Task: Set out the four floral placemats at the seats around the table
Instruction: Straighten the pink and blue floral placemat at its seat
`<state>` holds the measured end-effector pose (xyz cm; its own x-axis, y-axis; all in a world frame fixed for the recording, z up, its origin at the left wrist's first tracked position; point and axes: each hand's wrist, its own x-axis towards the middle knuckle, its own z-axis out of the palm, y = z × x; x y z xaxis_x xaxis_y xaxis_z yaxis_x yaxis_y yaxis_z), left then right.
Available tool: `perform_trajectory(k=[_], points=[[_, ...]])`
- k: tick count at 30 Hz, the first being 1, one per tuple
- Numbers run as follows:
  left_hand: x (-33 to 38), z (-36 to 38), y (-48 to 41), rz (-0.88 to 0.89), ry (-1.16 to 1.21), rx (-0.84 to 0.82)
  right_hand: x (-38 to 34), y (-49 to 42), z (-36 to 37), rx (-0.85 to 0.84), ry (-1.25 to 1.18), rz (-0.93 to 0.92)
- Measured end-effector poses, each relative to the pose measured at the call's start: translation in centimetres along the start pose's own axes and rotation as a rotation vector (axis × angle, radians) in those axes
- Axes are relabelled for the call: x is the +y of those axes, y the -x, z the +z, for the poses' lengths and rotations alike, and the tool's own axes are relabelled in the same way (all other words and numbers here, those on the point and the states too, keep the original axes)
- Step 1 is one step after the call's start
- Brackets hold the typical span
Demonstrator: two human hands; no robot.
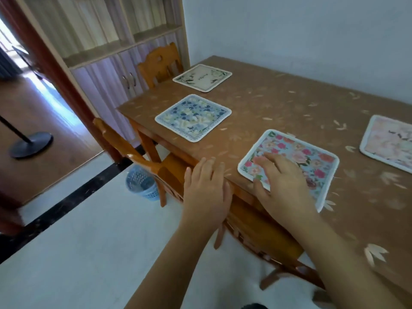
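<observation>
right hand (283, 184): fingers straight, flat on square white-edged rose-print placemat (312, 157) | left hand (206, 192): fingers relaxed, at tabletop (278, 103) near edge

Right hand (283, 181) flat on pink placemat (305, 157); 4 placemats laid.

Wall: plain pale wall (289, 30) behind the table, far right.
Floor: white tiles (89, 253) near; brown wood floor (44, 108) far left.
Furniture: wooden table (278, 103), brown leaf-patterned cover; wooden chair (160, 61) at its far end; curtained cabinet (107, 52) behind.
Light: daylight from far left.
</observation>
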<state>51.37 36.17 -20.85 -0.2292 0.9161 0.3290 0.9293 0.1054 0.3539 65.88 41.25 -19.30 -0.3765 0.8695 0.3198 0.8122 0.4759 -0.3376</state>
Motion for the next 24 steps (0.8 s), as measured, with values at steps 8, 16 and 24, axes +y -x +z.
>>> perform_trajectory(k=[8,16,24], points=[[-2.8,1.3,-4.9,0.208,0.148,-0.035,-0.5,-1.7,1.1,0.031,0.078,0.203],[-3.9,4.6,-12.8,0.353,0.162,-0.122,2.3,-6.1,3.9,0.049,0.135,0.274],[-2.9,13.4,-18.5,0.588,0.167,-0.280,8.5,-8.4,6.9,0.010,0.207,0.344]])
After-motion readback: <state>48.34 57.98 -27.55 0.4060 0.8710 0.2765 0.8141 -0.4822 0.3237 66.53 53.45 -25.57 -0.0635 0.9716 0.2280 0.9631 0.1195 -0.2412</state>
